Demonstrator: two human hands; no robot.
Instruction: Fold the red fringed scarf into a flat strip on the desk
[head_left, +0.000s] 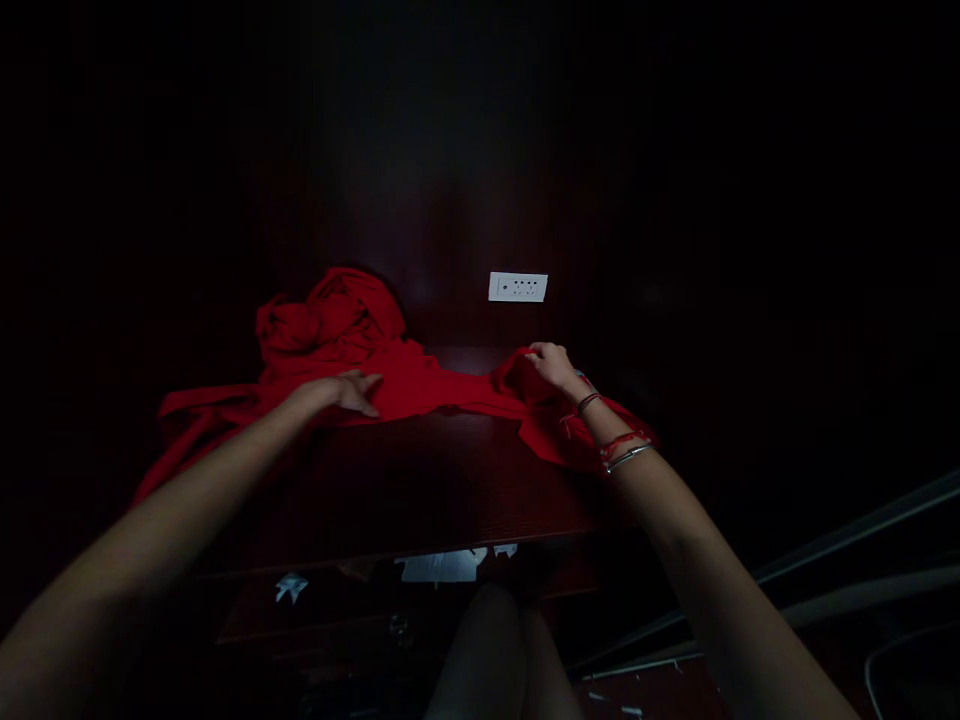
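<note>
A red cloth garment (409, 385) lies stretched along a dark wooden shelf (420, 470), bunched into a heap at the left and narrower in the middle. Resting on it left of centre is my left hand (352, 390), with its fingers spread. My right hand (553, 364) pinches a raised fold of the same red cloth at the right end; bracelets circle that wrist. Part of the garment hangs over the shelf edge at the left. Beneath my right forearm some of the cloth is hidden.
A white wall socket (518, 287) sits on the dark back panel behind the cloth. Under the shelf edge are pale papers (439, 567) and a crumpled light scrap (291, 587). My legs (487, 650) are close below. Pale rails (855, 525) run at the lower right.
</note>
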